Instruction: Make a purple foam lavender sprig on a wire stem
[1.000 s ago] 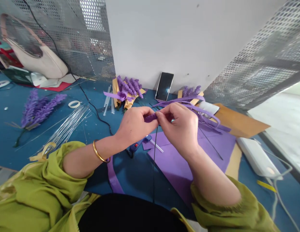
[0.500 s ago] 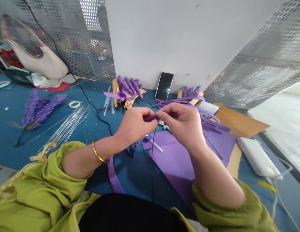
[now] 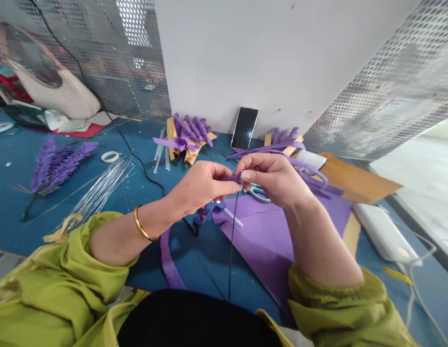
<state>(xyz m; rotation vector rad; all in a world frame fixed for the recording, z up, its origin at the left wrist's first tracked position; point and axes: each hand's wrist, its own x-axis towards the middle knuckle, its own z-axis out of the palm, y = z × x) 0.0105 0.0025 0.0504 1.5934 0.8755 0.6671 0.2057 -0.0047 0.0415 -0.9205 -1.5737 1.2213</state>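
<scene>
Between my two hands is a small fringed purple lavender flower (image 3: 235,178) on a thin dark green stem (image 3: 231,250), which hangs down toward my lap. My left hand (image 3: 197,187) is closed on the flower, thumb and fingers pinching it from the left. The fingertips of my right hand (image 3: 276,179) pinch the same flower from the right. Fingers hide part of it. Below my left hand lies a blue glue gun (image 3: 206,213) with a clear glue stick. Light blue scissors (image 3: 259,193) show partly under my right hand, on a purple sheet (image 3: 263,236).
Finished lavender sprigs (image 3: 59,164) lie left, beside silvery wires (image 3: 101,190) and a tape roll (image 3: 110,156). Wrapped lavender bunches (image 3: 191,132) and a phone (image 3: 244,128) stand at the back panel. A white device (image 3: 386,233) with a cable sits right. A black cord (image 3: 132,149) crosses the table.
My right hand has turned slightly and its fingertips have shifted on the flower. The stem's upper end has moved a little right. More of the scissors' handles now shows.
</scene>
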